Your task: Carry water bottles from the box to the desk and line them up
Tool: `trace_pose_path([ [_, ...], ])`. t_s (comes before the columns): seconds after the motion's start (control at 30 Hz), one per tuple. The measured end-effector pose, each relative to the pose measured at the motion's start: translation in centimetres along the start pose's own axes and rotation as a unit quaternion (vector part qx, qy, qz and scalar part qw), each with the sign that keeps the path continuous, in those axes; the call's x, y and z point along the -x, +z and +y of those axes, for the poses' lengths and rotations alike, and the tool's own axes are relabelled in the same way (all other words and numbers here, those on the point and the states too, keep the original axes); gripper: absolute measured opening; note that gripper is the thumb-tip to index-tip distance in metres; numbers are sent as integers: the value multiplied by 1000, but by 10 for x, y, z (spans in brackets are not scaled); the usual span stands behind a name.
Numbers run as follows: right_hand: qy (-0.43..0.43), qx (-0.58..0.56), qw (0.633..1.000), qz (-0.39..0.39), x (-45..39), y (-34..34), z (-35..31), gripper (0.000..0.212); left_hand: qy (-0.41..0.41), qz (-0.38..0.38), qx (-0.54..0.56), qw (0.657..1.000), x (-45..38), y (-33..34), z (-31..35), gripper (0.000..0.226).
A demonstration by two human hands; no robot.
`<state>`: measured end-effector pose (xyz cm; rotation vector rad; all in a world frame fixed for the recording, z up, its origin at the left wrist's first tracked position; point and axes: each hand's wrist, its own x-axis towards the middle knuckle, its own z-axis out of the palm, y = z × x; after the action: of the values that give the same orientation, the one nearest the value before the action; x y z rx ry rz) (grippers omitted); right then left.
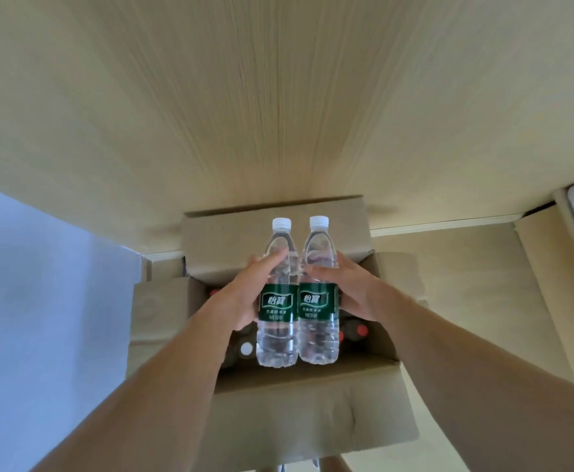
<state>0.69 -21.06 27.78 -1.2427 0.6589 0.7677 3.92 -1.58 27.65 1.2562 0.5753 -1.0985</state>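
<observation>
Over the box's (299,396) near flap, both forearms stretch forward, left hand (244,298) and right hand (350,294) each gripping an upright bottle (276,321), (318,318) side by side above the open box, bare desk (278,114) beyond.

The setting appeared to be an office or a similar plain indoor room. A wide desk (278,97) with pale wood-grain laminate filled the view. Below its near edge stood an open cardboard box (313,413) of bottled drinks; left of the box, a pale blue surface (40,301) showed.
</observation>
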Motion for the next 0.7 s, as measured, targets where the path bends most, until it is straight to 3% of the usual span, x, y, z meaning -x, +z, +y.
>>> trace_pose_path([
  [0.2, -20, -42, 998, 43, 62, 1, -27, 74, 13, -33, -80, 996, 66, 25, 33, 62],
  [0.37, -14, -87, 993, 83, 117, 2, -46, 68, 40, -37, -129, 990, 104, 48, 54, 52],
  [0.5, -31, -109, 985, 127, 167, -2, -53, 69, 61, -66, -192, 977, 128, 75, 74, 74],
  [0.7, -85, -217, 955, 185, 247, -15, -37, 69, 84, -150, -292, 941, 156, 141, 89, 77],
])
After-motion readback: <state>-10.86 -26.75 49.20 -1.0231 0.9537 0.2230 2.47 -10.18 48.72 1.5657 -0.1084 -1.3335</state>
